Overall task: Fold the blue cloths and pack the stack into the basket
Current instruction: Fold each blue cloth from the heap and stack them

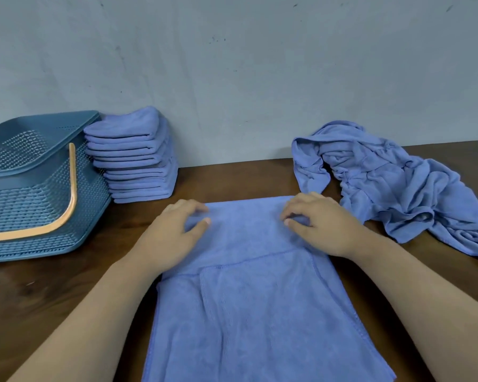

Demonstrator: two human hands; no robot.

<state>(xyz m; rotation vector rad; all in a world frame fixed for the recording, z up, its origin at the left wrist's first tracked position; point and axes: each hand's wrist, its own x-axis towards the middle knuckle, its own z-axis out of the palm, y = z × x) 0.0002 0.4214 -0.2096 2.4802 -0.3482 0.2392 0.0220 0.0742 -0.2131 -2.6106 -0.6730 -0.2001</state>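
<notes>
Blue cloth [246,312] laid flat, long axis pointing at the wall [260,78].
Left hand [174,232] and right hand [320,224], apart, each pinch a far corner; the rest lies behind them.

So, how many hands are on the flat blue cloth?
2. The left hand pinches the blue cloth near its far left corner; the right hand pinches it near the far right corner. No other is visible.

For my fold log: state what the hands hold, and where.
Both pinch the blue cloth near its far edge: left hand by the left corner, right hand by the right corner.
</notes>
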